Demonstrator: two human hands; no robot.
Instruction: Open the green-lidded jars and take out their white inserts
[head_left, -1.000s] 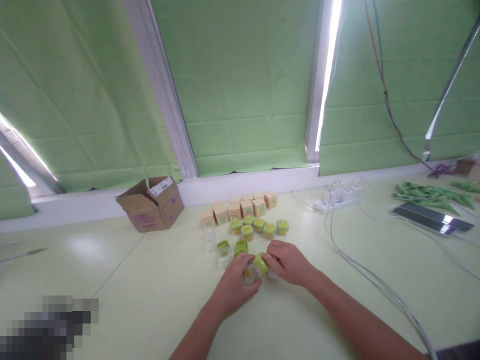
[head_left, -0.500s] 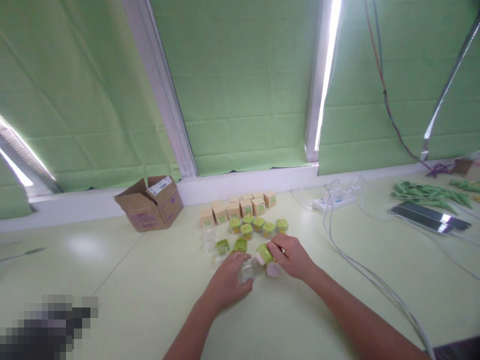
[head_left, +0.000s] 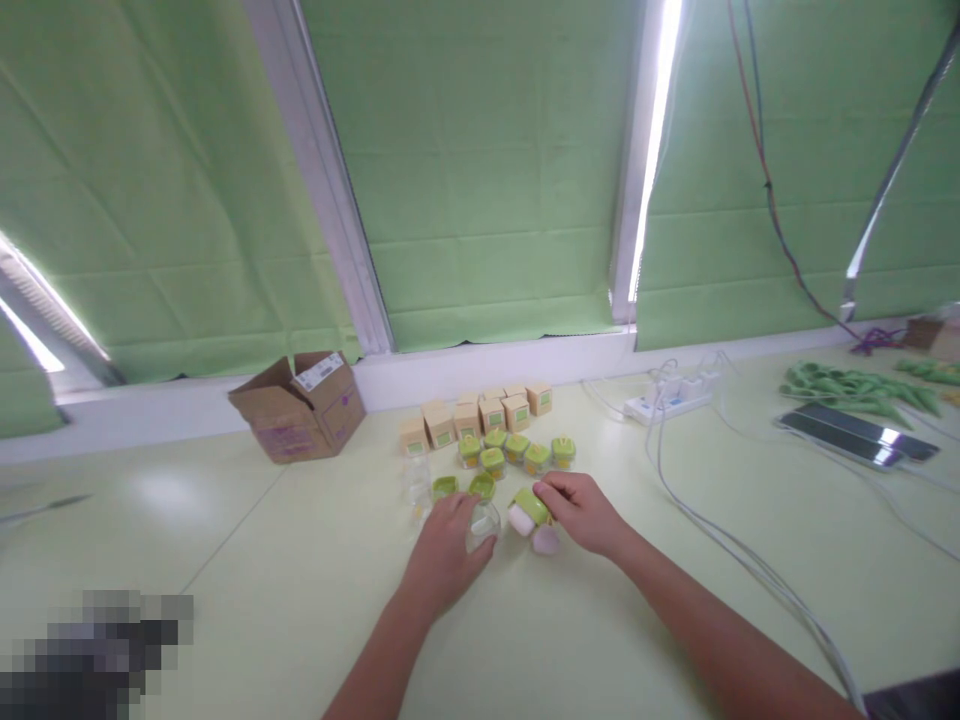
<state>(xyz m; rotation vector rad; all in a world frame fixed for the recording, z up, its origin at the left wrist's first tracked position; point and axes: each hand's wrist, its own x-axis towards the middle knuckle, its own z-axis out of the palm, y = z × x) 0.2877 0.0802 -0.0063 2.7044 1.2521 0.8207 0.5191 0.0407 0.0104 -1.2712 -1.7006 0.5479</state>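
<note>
My left hand (head_left: 444, 555) curls around a small clear cup (head_left: 486, 522) on the table, thumb on its near side. My right hand (head_left: 583, 515) pinches a green lid (head_left: 532, 502), which is tilted with a whitish block (head_left: 522, 520) showing at its underside. Just below that lid lies a pale pinkish piece (head_left: 546, 541); its kind I cannot make out. Beyond my left hand sit two loose green lids, one of them this green lid (head_left: 482, 487). Clear cups (head_left: 417, 478) stand to the left, partly see-through and hard to separate.
Several lidded green-topped containers (head_left: 493, 461) stand behind, before small cardboard boxes (head_left: 492, 414). An open carton (head_left: 298, 410) is at the back left. On the right are a power strip (head_left: 667, 402), trailing white cables (head_left: 720, 535), phones (head_left: 855, 437) and green bundles (head_left: 847, 388).
My left hand has shifted slightly left with the clear cup, away from the lid. In my right hand the lid has tipped, showing more of the whitish block.
</note>
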